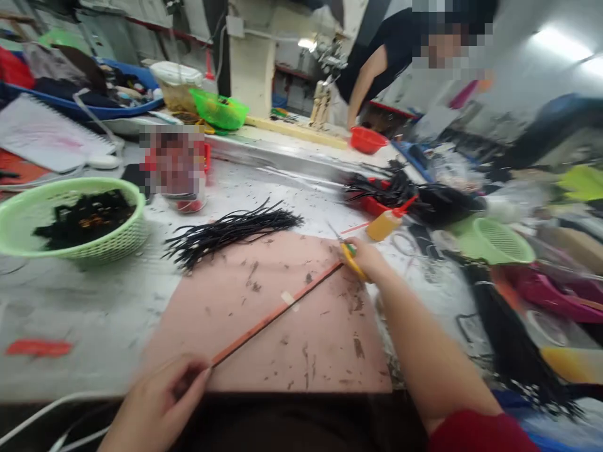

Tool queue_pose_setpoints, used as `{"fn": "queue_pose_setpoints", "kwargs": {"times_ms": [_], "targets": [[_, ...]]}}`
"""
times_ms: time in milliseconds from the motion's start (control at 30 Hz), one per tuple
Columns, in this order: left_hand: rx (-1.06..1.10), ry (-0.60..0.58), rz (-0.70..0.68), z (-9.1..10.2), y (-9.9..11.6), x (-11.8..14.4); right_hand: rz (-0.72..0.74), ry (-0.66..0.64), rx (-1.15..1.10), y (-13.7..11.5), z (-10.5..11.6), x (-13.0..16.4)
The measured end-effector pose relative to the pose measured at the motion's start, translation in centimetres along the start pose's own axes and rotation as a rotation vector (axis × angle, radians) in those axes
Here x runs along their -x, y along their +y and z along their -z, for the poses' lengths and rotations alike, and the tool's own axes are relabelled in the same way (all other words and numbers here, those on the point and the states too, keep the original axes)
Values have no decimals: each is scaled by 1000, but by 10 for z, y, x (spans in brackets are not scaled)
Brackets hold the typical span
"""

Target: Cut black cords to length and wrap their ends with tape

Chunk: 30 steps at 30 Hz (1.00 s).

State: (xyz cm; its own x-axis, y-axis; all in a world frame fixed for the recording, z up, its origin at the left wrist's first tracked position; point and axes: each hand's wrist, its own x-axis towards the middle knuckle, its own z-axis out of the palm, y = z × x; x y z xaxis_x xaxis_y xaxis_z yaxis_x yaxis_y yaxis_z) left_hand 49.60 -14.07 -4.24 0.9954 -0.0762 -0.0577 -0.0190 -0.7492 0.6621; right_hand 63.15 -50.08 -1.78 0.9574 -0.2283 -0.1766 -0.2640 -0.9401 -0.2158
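Red strip [254,328], dark-edged, slanting over the pink mat [330,355] at the table's [108,326] near edge, towards the mat's far right corner. Left hand [164,392]: thumb and finger pinching the strip's near end. Right hand [372,258]: fingers gripping yellow-handled scissors [354,263] beside its far end. Black cords [230,232] bunched along the mat's far edge.

- The long, thin orange strip [259,327] has one dark edge. It slants straight across the pink mat [188,326].
- The scissors [349,256], with yellow and green handles, are just beside its far end.
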Motion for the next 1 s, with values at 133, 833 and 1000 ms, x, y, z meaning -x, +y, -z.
{"fn": "queue_pose_setpoints", "kwargs": {"times_ms": [133, 833, 1000], "targets": [[39, -96, 79, 5, 20, 6, -7, -6, 47, 7, -5, -1], [87, 39, 166, 2, 28, 9, -85, 69, -7, 34, 14, 31], [537, 18, 464, 0, 24, -5, -521, 157, 154, 96, 26, 88]]}}
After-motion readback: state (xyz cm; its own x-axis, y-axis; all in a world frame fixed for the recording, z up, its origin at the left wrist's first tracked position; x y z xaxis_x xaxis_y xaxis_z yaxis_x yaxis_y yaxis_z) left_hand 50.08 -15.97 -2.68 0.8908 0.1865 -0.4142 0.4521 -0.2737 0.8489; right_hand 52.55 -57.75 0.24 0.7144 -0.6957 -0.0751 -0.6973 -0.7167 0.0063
